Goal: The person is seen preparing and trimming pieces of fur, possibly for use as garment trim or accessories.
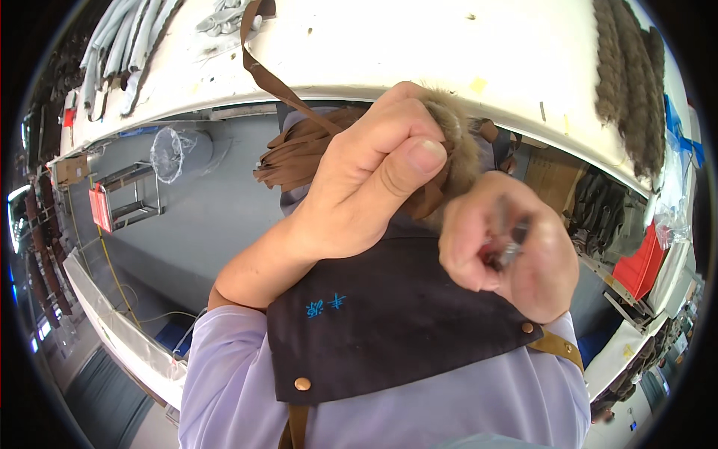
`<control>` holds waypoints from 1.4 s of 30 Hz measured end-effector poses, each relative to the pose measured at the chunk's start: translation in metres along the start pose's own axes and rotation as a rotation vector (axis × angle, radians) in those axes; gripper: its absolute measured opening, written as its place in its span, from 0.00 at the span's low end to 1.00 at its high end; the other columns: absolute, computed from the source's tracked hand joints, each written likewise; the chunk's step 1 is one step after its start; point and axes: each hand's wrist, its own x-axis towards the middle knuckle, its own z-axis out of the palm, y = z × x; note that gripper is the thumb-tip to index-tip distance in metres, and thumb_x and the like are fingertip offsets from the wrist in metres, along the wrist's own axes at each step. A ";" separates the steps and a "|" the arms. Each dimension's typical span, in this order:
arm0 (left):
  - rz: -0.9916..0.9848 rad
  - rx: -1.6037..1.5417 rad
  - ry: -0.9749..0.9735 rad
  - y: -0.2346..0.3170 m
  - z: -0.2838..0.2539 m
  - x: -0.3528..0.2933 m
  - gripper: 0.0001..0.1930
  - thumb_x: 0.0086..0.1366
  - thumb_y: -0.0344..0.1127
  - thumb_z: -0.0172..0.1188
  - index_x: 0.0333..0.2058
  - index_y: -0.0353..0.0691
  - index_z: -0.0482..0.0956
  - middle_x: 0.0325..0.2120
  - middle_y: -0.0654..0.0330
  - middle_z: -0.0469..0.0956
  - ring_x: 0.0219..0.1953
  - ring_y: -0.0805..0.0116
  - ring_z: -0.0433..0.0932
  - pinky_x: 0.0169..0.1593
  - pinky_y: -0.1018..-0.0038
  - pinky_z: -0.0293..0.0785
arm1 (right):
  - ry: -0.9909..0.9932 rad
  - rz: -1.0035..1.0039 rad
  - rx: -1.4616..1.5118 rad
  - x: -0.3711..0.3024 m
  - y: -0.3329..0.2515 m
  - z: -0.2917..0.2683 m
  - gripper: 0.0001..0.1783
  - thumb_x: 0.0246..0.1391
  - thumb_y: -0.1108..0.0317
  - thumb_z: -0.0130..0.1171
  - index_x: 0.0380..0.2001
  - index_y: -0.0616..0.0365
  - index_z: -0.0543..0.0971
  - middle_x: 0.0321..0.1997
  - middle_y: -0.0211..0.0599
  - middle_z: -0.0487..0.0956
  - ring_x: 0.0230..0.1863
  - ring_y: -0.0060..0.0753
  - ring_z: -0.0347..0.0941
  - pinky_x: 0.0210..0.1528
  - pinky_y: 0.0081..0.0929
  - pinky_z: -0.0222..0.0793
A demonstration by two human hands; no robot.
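Close in front of my chest, my left hand [374,168] is closed in a fist with the thumb on top. It grips a piece of brown-grey fur [458,127], which shows beyond the knuckles. A bundle of brown ribbon [295,150] hangs beside and behind that hand, and one strand runs up onto the table. My right hand [516,247], lower and to the right, is curled round a small tool [510,253] with metal and reddish parts. Motion blur hides its exact kind. The two hands are close together.
A white table [389,45] spans the far side. Grey-white strips [127,45] and a small pile of grey pieces [224,19] lie on its left, brown fur strips [628,82] on its right. A clear-lined bin [179,153] and a metal-framed stool [127,196] stand at left.
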 end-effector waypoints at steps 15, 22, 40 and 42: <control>0.080 0.026 -0.022 0.002 -0.002 0.002 0.19 0.64 0.47 0.43 0.33 0.32 0.67 0.41 0.47 0.63 0.44 0.63 0.65 0.49 0.67 0.62 | -0.085 0.121 0.266 0.005 0.010 -0.012 0.23 0.60 0.52 0.35 0.30 0.64 0.68 0.18 0.29 0.63 0.17 0.15 0.52 0.16 0.13 0.46; 0.057 0.035 -0.042 0.003 -0.002 0.002 0.19 0.64 0.47 0.44 0.33 0.33 0.67 0.41 0.47 0.63 0.44 0.63 0.65 0.49 0.67 0.62 | -0.037 0.125 0.244 0.004 0.010 -0.010 0.22 0.60 0.53 0.35 0.30 0.63 0.68 0.19 0.29 0.63 0.18 0.15 0.52 0.17 0.12 0.46; -0.094 -0.020 0.009 0.003 0.003 -0.002 0.17 0.65 0.44 0.42 0.35 0.33 0.67 0.42 0.52 0.66 0.45 0.64 0.66 0.52 0.67 0.60 | 0.092 -0.075 0.269 0.012 0.026 -0.017 0.16 0.59 0.57 0.43 0.30 0.60 0.68 0.21 0.25 0.64 0.19 0.13 0.54 0.19 0.11 0.49; -0.113 -0.082 0.030 0.005 0.004 -0.001 0.16 0.65 0.43 0.42 0.32 0.34 0.66 0.42 0.52 0.65 0.45 0.65 0.64 0.53 0.68 0.58 | 0.215 -0.332 0.095 0.014 0.025 -0.023 0.18 0.56 0.54 0.47 0.32 0.59 0.66 0.21 0.24 0.63 0.19 0.13 0.52 0.20 0.11 0.49</control>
